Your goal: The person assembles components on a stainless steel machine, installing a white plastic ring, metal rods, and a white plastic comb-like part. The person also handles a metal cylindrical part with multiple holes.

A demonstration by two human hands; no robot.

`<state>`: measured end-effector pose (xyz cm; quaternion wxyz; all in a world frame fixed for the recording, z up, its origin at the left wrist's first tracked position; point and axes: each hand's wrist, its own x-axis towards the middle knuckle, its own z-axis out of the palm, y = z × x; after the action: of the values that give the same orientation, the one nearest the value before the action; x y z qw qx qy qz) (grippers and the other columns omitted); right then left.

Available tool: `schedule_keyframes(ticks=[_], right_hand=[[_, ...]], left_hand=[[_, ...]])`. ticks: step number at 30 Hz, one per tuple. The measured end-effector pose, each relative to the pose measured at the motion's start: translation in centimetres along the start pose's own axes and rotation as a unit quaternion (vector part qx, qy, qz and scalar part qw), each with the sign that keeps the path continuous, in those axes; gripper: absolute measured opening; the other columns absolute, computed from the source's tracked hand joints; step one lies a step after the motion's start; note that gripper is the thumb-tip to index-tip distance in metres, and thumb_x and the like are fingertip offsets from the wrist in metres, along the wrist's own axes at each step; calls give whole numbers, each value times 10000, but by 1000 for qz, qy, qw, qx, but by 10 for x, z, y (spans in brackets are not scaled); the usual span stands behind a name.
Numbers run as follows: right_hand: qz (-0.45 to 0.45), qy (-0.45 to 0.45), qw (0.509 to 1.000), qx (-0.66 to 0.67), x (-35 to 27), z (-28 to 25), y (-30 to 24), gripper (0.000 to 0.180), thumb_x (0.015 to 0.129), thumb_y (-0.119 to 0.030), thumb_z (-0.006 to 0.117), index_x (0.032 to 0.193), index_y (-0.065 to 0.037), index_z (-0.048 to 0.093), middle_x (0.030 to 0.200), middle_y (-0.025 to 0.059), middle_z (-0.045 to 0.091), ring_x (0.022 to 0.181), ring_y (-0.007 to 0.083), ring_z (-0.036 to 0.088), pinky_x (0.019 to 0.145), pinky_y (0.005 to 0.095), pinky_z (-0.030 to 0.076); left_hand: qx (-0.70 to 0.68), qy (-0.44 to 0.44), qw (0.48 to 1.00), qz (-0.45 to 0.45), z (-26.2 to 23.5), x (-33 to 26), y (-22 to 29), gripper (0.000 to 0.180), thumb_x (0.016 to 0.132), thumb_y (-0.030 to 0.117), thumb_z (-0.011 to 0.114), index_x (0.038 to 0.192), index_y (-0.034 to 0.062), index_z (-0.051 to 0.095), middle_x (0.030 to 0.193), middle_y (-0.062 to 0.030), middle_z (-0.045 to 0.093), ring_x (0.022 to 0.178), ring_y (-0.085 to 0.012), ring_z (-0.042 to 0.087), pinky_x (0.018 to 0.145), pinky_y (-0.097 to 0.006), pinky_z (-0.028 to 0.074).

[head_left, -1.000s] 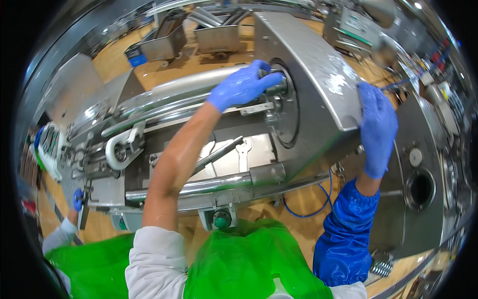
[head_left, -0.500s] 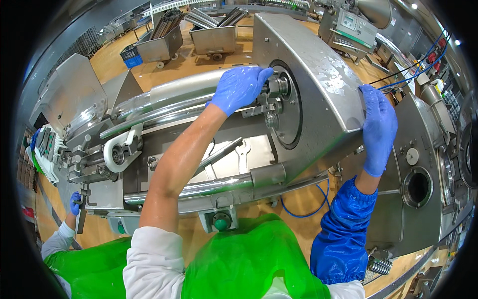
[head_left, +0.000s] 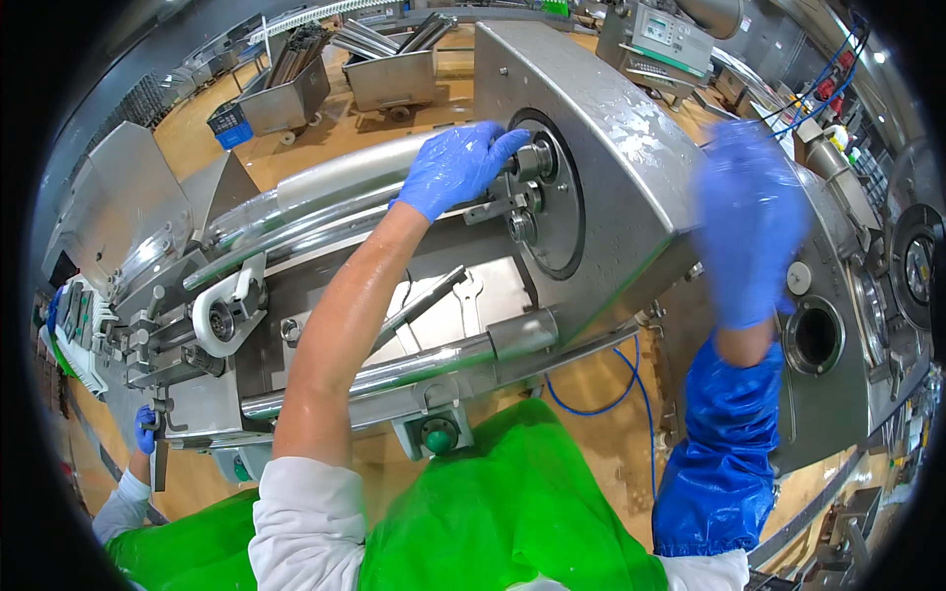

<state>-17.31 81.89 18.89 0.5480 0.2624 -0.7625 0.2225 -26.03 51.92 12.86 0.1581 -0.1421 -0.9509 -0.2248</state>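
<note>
My left hand (head_left: 455, 172), in a blue glove, is wrapped over the right end of a long steel tube (head_left: 345, 167). Its thumb and finger reach toward a hexagonal nut (head_left: 535, 163) on the round plate (head_left: 562, 231) of a steel machine housing (head_left: 601, 128). The underside of that grip is hidden. My right hand (head_left: 751, 222), gloved too and with a blue sleeve on the forearm, is off the housing's right corner; motion smears its fingers. Below the tube, an open-ended wrench (head_left: 470, 300) lies on a pale surface inside the machine, beside a dark metal bar (head_left: 419, 307).
At the left, a co-worker's gloved hand (head_left: 145, 428) is at the machine's end. A steel rail (head_left: 394, 376) and a green knob (head_left: 439, 439) stand before me. A blue hose (head_left: 601, 409) lies on the floor. Steel carts (head_left: 392, 84) stand behind; another steel machine (head_left: 813, 394) is at right.
My right hand has come off the housing's corner and swung right, now blurred. My left hand stays at the tube's end, with a slightly changed thumb position. The whole view has shifted a little.
</note>
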Motion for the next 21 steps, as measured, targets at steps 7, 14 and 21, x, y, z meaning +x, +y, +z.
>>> schedule_keyframes(ticks=[7, 14, 21], right_hand=[[283, 32, 952, -115, 36, -78, 40, 265, 959, -173, 567, 1102, 2, 707, 1056, 128, 723, 956, 208, 672, 839, 326, 514], [332, -264, 903, 73, 19, 12, 43, 381, 936, -319, 671, 1139, 2, 700, 1066, 91, 698, 976, 159, 640, 891, 300, 484], [323, -236, 911, 102, 15, 12, 38, 402, 936, -330, 669, 1154, 6, 694, 1095, 99, 683, 966, 171, 643, 886, 304, 489]], left_hand=[[-16, 0, 988, 151, 15, 12, 3, 672, 793, 540, 754, 1255, 82, 584, 1065, -198, 710, 1007, -385, 673, 903, -471, 507], [-19, 14, 999, 32, 20, 13, -3, 673, 910, 650, 533, 1230, 61, 593, 1097, -231, 692, 1032, -410, 664, 913, -489, 503], [-6, -79, 996, 39, 4, 13, 0, 634, 950, 614, 509, 1178, 31, 615, 998, -204, 702, 944, -394, 677, 844, -477, 535]])
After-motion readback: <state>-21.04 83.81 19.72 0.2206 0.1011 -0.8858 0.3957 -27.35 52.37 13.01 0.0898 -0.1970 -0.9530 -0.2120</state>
